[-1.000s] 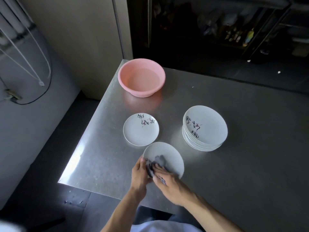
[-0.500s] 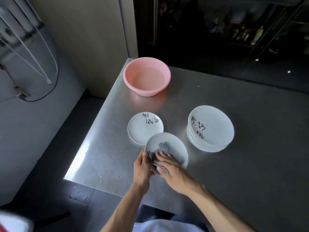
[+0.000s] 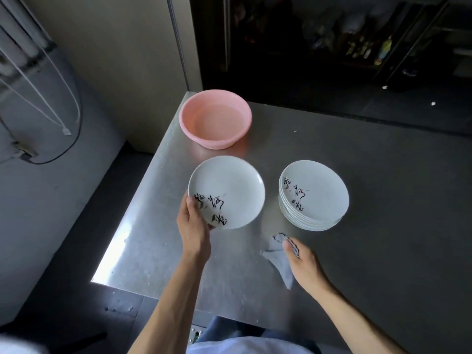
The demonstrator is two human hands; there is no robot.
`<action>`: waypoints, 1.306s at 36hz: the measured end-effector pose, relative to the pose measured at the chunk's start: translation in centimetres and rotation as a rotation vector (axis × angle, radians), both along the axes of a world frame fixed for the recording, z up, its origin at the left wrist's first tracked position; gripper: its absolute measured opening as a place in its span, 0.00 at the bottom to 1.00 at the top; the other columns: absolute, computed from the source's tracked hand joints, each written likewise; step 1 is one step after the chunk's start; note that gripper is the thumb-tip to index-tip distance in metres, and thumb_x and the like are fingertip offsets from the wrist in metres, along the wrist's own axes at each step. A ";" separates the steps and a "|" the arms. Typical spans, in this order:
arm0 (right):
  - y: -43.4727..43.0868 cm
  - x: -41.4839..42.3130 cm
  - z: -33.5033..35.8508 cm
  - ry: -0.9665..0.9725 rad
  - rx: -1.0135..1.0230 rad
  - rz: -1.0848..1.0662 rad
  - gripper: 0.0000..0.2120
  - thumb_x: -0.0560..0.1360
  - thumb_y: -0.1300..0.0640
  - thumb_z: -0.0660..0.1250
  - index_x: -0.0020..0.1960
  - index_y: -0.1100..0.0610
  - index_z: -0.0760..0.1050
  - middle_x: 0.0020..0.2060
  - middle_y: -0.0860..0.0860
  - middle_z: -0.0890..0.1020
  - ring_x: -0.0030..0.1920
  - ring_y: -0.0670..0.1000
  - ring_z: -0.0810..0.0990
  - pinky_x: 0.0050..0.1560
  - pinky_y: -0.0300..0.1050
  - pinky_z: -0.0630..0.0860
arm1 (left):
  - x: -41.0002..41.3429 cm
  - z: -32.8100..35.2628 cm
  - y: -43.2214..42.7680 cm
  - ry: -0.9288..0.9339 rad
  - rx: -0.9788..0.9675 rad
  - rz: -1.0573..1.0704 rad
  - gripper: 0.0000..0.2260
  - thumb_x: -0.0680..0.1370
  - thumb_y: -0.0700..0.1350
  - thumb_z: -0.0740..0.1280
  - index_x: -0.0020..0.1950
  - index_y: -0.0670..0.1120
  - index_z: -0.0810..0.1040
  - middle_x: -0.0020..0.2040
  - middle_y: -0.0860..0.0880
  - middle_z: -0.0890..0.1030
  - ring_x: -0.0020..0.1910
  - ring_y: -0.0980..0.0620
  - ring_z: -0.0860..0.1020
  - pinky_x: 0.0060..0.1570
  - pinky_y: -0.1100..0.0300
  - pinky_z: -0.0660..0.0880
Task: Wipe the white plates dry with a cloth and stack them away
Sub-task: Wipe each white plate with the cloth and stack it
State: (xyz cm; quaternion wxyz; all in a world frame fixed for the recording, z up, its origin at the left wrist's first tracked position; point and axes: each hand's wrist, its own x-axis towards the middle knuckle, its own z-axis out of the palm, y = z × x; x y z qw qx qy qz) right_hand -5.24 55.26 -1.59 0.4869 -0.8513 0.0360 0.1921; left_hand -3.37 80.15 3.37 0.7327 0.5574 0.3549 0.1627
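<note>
Holding the round white ceramic plate with black brush writing [image 3: 229, 185] by its near-left rim, the left hand [image 3: 194, 226] has the thumb on the upper face and the other fingers under the plate, out of sight. From this grip the plate reaches away toward the far edge of the steel bench [image 3: 383, 226] and a little to the right. It seems to be lifted, face up, near the left edge of the bench, but I cannot tell if some part of it touches the surface. The stack of white plates of the same kind [image 3: 319, 190] stands to the right of it, with a strip of bare bench between them, and the pink plastic basin [image 3: 219, 141] sits just beyond it at the far-left corner. The right hand [image 3: 304, 264] is low on the near side of the stack, apart from the plate, and pinches the small grey cloth [image 3: 277, 254], which trails toward the near edge; this hand is somewhat blurred. In my judgement the wiping of this plate is finished or paused, because cloth and plate do not touch. If the plate should go on the stack, the left hand must carry it rightward and keep it level, while the right hand, which is nearer to the stack, is occupied with the cloth.
</note>
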 end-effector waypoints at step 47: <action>1.6 2.7 0.5 0.239 0.204 -0.061 0.22 0.84 0.46 0.54 0.45 0.62 0.75 0.44 0.59 0.83 0.44 0.55 0.81 0.48 0.50 0.76 | 9.2 0.7 -10.8 0.201 0.757 -0.735 0.15 0.83 0.49 0.60 0.46 0.42 0.81 0.40 0.38 0.85 0.40 0.33 0.83 0.46 0.46 0.81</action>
